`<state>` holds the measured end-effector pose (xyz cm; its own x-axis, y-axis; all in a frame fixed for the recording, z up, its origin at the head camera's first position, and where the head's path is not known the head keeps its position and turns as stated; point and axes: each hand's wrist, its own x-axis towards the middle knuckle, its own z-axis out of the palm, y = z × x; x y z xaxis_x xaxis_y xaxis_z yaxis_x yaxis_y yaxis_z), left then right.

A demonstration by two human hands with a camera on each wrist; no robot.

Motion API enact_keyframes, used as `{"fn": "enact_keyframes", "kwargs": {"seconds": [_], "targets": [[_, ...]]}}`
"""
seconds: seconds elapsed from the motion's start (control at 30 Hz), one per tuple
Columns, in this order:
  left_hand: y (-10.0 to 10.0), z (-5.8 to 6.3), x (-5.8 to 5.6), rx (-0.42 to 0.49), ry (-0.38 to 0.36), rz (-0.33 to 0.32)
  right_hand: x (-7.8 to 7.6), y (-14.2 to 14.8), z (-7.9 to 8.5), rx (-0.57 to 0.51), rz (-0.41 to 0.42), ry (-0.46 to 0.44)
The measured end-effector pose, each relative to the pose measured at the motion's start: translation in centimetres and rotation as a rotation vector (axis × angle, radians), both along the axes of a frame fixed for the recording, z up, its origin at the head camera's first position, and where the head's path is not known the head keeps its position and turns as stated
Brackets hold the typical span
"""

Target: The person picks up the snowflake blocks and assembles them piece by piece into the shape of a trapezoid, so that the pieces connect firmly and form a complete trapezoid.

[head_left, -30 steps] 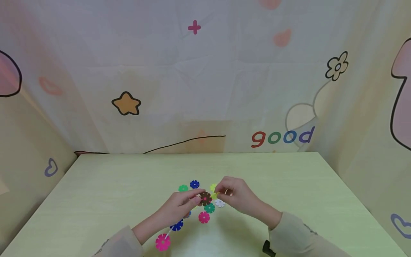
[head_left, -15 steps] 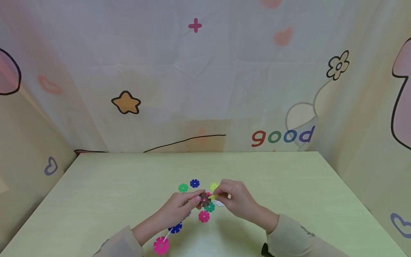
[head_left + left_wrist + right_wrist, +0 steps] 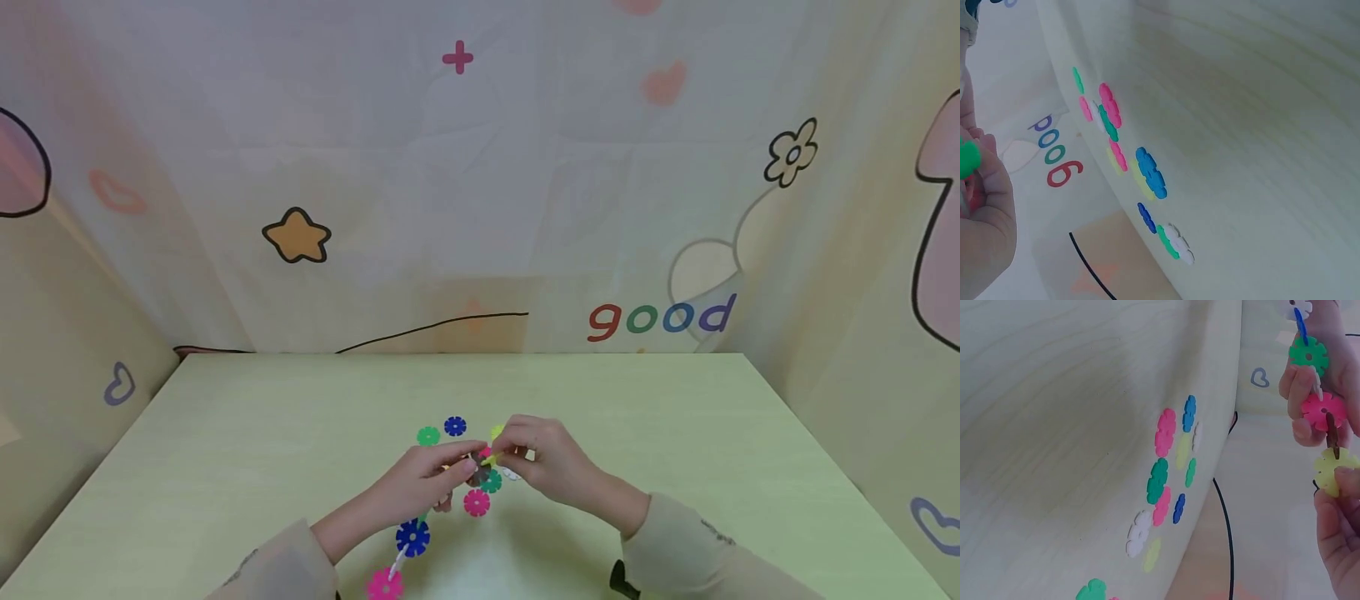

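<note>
My left hand (image 3: 420,483) grips a chain of slotted plastic flower discs. At its upper end a brown disc (image 3: 478,473) sticks out past the thumb and fingertips. From below the hand hang a dark blue disc (image 3: 413,537) and a pink disc (image 3: 386,585) joined by a white one. Thumb and fingers of my right hand (image 3: 546,457) pinch a yellow disc (image 3: 1330,469), its edge right at the brown one's rim. In the right wrist view the held chain also shows a pink disc (image 3: 1322,411) and a green disc (image 3: 1313,356) near the left fingers.
Loose discs lie flat on the pale table (image 3: 225,467) beyond and under the hands, among them a green disc (image 3: 428,436), a blue disc (image 3: 455,427) and a pink disc (image 3: 476,502). A printed curtain (image 3: 375,167) encloses the table's back and sides.
The right hand has moved slightly left, bringing the yellow disc against the brown disc's rim. The brown disc has turned more edge-on, and the chain's hanging end has swung a little lower.
</note>
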<state>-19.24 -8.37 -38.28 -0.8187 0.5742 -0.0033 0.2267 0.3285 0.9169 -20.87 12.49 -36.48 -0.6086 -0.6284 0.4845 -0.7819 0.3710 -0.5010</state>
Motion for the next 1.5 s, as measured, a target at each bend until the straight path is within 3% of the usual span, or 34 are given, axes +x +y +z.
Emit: {"fn": "enact_keyframes", "kwargs": {"seconds": [0.23, 0.5, 0.87, 1.1, 1.5], "targets": [[-0.1, -0.4, -0.3, 0.009, -0.037, 0.017, -0.4, 0.0, 0.0, 0.040, 0.007, -0.077], [-1.0, -0.8, -0.5, -0.013, -0.060, 0.084, -2.4, 2.0, -0.4, 0.140, -0.177, -0.292], [-2.0, -1.0, -0.9, -0.018, -0.070, 0.118, -6.2, 6.0, -2.7, 0.190, -0.315, -0.562], [-2.1, -1.2, -0.9, -0.025, -0.062, 0.117, -7.3, 7.1, -4.2, 0.241, -0.396, -0.682], [-1.9, -1.1, -0.9, -0.028, -0.075, 0.109, -7.8, 6.5, -5.9, 0.340, -0.491, -0.693]]}}
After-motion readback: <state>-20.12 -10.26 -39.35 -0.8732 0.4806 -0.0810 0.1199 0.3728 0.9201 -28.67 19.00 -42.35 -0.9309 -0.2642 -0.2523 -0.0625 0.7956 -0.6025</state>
